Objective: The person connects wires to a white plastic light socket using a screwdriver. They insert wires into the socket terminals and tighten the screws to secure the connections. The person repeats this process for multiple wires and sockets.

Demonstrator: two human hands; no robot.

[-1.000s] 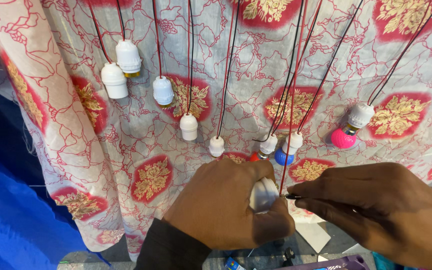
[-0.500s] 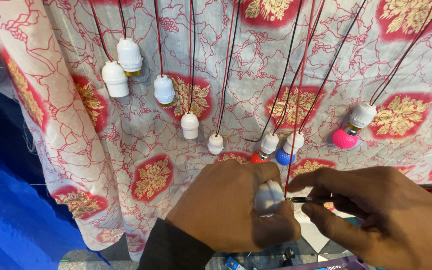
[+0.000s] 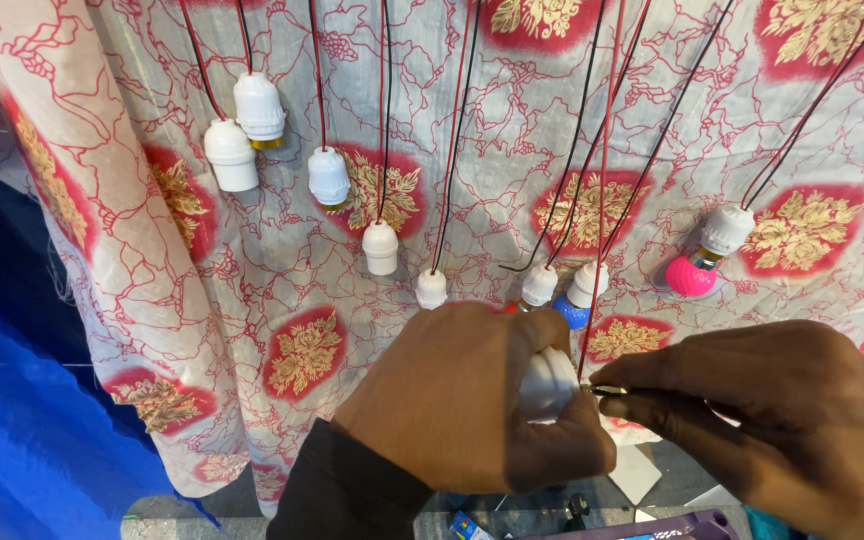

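At six o'clock below the hanging sockets (image 3: 380, 247), the left hand (image 3: 462, 400) wraps closed around a light, hard, probably brittle white socket (image 3: 549, 382), best held by its body, while the right hand (image 3: 772, 420) pinches a thin tool (image 3: 607, 390) at its wire end.

nine white bulb holders (image 3: 329, 176), two hands (image 3: 472, 400)
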